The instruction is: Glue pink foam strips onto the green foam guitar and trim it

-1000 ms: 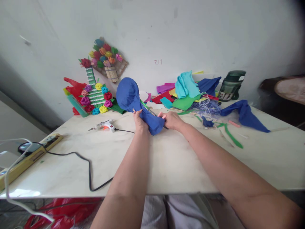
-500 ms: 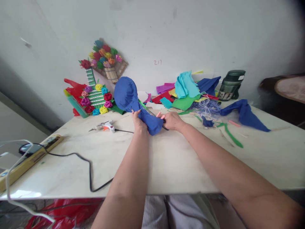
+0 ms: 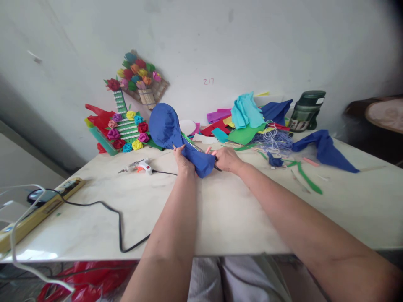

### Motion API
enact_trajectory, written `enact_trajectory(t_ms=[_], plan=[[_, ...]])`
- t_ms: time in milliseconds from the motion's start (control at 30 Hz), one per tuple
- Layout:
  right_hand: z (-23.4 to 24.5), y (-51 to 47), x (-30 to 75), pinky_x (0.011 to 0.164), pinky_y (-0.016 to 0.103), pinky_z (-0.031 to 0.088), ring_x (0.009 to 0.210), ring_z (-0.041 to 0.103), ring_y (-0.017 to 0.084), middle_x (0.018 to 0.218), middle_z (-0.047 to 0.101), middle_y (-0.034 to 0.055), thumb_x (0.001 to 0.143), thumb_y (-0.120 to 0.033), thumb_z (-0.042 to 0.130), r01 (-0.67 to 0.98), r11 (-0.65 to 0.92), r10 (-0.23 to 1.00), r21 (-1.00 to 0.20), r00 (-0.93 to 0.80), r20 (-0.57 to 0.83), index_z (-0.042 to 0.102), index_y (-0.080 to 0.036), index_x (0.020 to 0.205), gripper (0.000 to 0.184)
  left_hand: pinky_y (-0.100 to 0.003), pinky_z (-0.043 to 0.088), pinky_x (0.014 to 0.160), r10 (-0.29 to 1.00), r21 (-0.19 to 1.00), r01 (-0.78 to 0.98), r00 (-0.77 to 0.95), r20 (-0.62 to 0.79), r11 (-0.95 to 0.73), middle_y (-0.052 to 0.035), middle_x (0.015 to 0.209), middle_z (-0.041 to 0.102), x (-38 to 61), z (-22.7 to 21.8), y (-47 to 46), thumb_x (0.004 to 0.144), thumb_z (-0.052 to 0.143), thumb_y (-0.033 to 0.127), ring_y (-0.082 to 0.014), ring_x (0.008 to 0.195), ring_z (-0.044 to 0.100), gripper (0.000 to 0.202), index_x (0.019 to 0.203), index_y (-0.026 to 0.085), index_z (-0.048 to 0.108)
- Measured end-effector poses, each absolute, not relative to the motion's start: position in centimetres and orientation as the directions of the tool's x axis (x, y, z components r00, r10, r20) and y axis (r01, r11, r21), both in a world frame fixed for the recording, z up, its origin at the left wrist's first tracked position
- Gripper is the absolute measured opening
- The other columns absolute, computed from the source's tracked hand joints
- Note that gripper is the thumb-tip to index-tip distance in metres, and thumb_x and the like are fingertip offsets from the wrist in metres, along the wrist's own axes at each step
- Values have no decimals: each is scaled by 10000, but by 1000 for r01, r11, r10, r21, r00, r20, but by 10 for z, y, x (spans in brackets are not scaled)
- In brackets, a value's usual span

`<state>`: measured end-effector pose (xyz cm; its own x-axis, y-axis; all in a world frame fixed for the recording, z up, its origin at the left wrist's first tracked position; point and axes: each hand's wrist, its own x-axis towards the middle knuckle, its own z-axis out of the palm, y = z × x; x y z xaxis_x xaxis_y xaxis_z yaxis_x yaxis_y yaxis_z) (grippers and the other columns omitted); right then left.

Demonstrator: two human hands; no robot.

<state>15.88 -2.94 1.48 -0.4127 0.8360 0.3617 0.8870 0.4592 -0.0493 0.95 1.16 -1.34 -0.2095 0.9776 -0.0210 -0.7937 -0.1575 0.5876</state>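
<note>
My left hand (image 3: 184,163) is closed round the narrow part of a blue paper-covered piece (image 3: 165,126), which has a round, padded, gathered end at upper left and a flared end at lower right. Close to that flared end, my right hand (image 3: 228,159) is closed on what look like black-handled scissors (image 3: 217,168), mostly hidden by the fingers. A thin line of green and silver shows along the upper edge of the blue piece. Small pink bits stick up beside my right fingertips.
A hot glue gun (image 3: 145,166) with a black cord lies left. Paper-flower decorations (image 3: 129,130) stand against the wall. Coloured paper (image 3: 245,111), string (image 3: 273,140) and a dark bottle (image 3: 307,111) sit at the back right. A power strip (image 3: 40,209) lies along the left edge.
The rounded end of the blue piece has dipped slightly down and to the left. Both hands keep their hold in nearly the same place.
</note>
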Motion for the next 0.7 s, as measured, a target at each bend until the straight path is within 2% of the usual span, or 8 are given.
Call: enact_trajectory(t_ms=[233,400,700], plan=[[16,-31,156,713,310,415,896,678,269,910,736,152,843,-295,473,894,448,839,-31,-408,361,753,-145,935,330,-361,518,748,966,569,-801,-254,-44,-185,-14,763,570,11,-12,12,660,601,365,-234,845,644,261,886,238,569],[16,-30,156,708,317,416,890,677,278,903,733,168,844,-295,467,897,442,841,4,-416,345,754,-121,907,341,-399,521,756,980,542,-837,-165,-114,-78,-25,730,559,11,-11,8,664,592,393,-256,833,644,264,861,219,571],[15,-30,157,684,312,419,845,679,266,862,736,148,857,-329,435,899,438,831,-24,-395,392,754,-152,883,366,-416,522,783,980,540,-838,-165,-113,-79,-24,739,570,14,-9,6,652,587,378,-254,824,649,286,882,209,570]])
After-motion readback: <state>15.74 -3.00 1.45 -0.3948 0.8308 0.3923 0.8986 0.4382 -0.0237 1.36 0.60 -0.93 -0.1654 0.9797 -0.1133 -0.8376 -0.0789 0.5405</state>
